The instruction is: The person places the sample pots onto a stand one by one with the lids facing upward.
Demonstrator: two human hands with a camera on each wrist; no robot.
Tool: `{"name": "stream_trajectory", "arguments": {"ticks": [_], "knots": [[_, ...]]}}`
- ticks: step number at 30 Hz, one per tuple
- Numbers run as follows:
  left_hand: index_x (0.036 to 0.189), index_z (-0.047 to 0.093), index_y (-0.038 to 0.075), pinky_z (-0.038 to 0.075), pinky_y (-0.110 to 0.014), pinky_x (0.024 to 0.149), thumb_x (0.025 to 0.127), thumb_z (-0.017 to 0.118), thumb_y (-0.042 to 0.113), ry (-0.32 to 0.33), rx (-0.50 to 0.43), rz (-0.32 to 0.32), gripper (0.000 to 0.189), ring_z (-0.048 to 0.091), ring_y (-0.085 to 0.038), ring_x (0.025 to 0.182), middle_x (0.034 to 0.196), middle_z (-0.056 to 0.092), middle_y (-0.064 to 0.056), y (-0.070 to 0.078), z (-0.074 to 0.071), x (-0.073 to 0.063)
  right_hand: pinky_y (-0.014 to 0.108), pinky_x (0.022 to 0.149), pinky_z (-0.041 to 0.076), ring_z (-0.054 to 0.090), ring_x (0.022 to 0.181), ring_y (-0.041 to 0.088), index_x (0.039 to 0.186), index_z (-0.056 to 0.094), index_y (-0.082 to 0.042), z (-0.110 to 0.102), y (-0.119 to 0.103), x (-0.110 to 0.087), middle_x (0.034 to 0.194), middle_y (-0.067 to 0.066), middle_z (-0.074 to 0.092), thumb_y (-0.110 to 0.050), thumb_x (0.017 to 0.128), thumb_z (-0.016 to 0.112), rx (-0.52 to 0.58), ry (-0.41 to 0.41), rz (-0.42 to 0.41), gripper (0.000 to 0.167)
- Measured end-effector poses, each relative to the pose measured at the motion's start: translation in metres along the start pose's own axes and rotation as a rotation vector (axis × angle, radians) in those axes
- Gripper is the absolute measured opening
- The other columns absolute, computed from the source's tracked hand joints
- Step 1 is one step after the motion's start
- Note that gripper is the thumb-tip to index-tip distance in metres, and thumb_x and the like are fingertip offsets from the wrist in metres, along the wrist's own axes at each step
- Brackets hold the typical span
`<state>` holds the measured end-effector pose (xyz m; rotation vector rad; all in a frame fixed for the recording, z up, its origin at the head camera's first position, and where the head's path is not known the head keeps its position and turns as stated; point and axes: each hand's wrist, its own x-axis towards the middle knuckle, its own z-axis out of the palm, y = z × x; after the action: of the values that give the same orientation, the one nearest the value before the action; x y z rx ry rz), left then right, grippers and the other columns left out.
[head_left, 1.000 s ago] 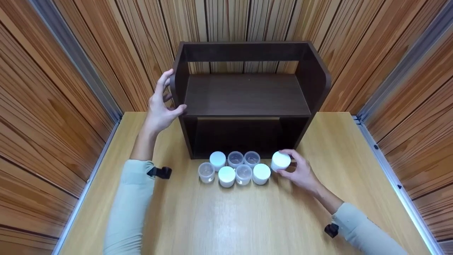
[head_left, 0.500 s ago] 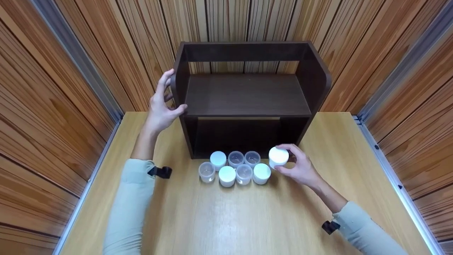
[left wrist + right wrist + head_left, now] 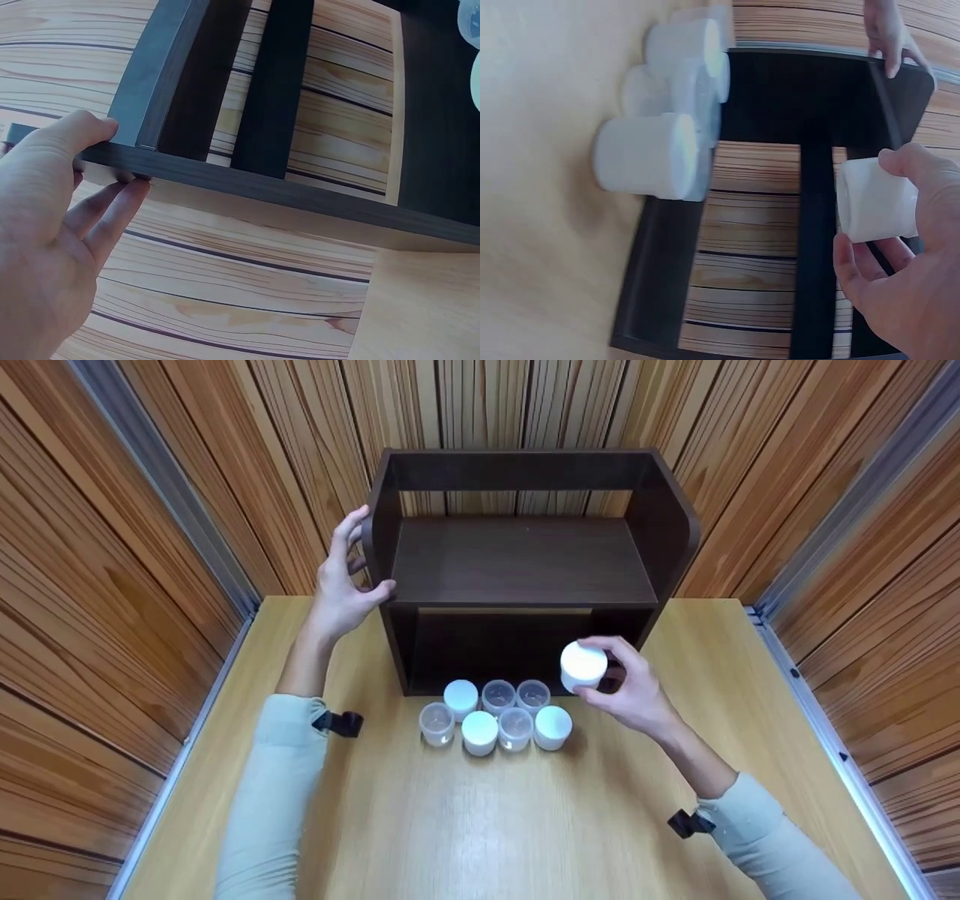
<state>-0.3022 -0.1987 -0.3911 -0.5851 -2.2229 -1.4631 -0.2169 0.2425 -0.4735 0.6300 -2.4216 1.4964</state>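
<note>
The right hand (image 3: pixel 637 694) pinched a white jar (image 3: pixel 583 665) between the thumb and the fingers, and this jar was in the air above the table (image 3: pixel 480 825), at five o'clock from the middle of the dark shelf (image 3: pixel 525 561). The left hand (image 3: pixel 337 592) was grasping the shelf at its nine o'clock side, with the thumb over the front edge and the fingers against the outer face. At six o'clock from the shelf, four clear cups (image 3: pixel 437 724) and three other white jars (image 3: pixel 480 733) stood upright in one close group.
</note>
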Motion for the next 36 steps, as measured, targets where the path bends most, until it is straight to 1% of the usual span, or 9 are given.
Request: {"name": "stream_trajectory", "arguments": {"ticks": [5,8,13,21,28,32,36], "knots": [[0.172,0.031,0.014,0.047,-0.065,0.131,0.093,0.080,-0.009,-0.012,0.015,0.017,0.096,0.044,-0.030,0.165,0.177,0.044,-0.011,-0.001,-0.001,0.004,0.013,0.095,0.062,0.062,0.127,0.004,0.143,0.067,0.001,-0.002,-0.013,0.010,0.143,0.019,0.069,0.010,0.082,0.092,0.005,0.014,0.034,0.066],[0.172,0.031,0.015,0.048,-0.064,0.130,0.093,0.080,-0.010,-0.016,0.014,0.016,0.097,0.044,-0.028,0.165,0.175,0.047,-0.010,-0.001,-0.002,0.005,0.014,0.096,0.061,0.062,0.128,0.005,0.144,0.067,0.001,-0.002,-0.020,0.015,0.144,0.018,0.068,0.010,0.082,0.092,0.020,0.011,0.039,0.067],[0.173,0.032,0.017,0.048,-0.064,0.130,0.092,0.080,-0.010,-0.020,0.016,0.013,0.097,0.045,-0.026,0.164,0.172,0.051,-0.009,-0.001,-0.003,0.007,0.013,0.097,0.061,0.062,0.128,0.004,0.144,0.066,0.002,-0.004,-0.031,0.022,0.145,0.019,0.067,0.010,0.083,0.091,0.037,0.016,0.008,0.067],[0.172,0.031,0.017,0.046,-0.066,0.131,0.092,0.080,-0.010,-0.014,0.002,0.002,0.098,0.044,-0.026,0.164,0.172,0.051,-0.009,-0.001,-0.002,0.002,0.015,0.096,0.063,0.065,0.127,0.007,0.144,0.067,0.002,-0.004,-0.047,0.037,0.144,0.018,0.069,0.009,0.081,0.092,0.055,0.005,-0.028,0.068],[0.173,0.031,0.017,0.046,-0.067,0.131,0.093,0.080,-0.009,-0.005,-0.010,-0.007,0.097,0.043,-0.026,0.165,0.171,0.052,-0.010,-0.001,-0.001,0.002,0.016,0.092,0.064,0.065,0.125,0.008,0.142,0.068,0.003,0.000,-0.060,0.056,0.143,0.021,0.070,0.009,0.080,0.091,0.076,0.015,-0.069,0.066],[0.172,0.031,0.017,0.046,-0.067,0.131,0.092,0.080,-0.010,0.004,-0.006,-0.013,0.098,0.044,-0.025,0.164,0.169,0.054,-0.010,0.000,-0.001,0.000,0.016,0.094,0.064,0.065,0.126,0.013,0.144,0.067,0.002,0.005,-0.065,0.070,0.145,0.021,0.070,0.007,0.082,0.091,0.072,0.005,-0.083,0.066],[0.172,0.032,0.017,0.047,-0.066,0.131,0.092,0.080,-0.010,0.006,-0.004,-0.015,0.098,0.046,-0.024,0.163,0.168,0.054,-0.009,0.000,0.000,0.000,0.016,0.096,0.064,0.066,0.131,0.021,0.145,0.067,0.000,0.009,-0.070,0.082,0.147,0.019,0.069,0.004,0.084,0.091,0.055,-0.010,-0.092,0.066]]}}
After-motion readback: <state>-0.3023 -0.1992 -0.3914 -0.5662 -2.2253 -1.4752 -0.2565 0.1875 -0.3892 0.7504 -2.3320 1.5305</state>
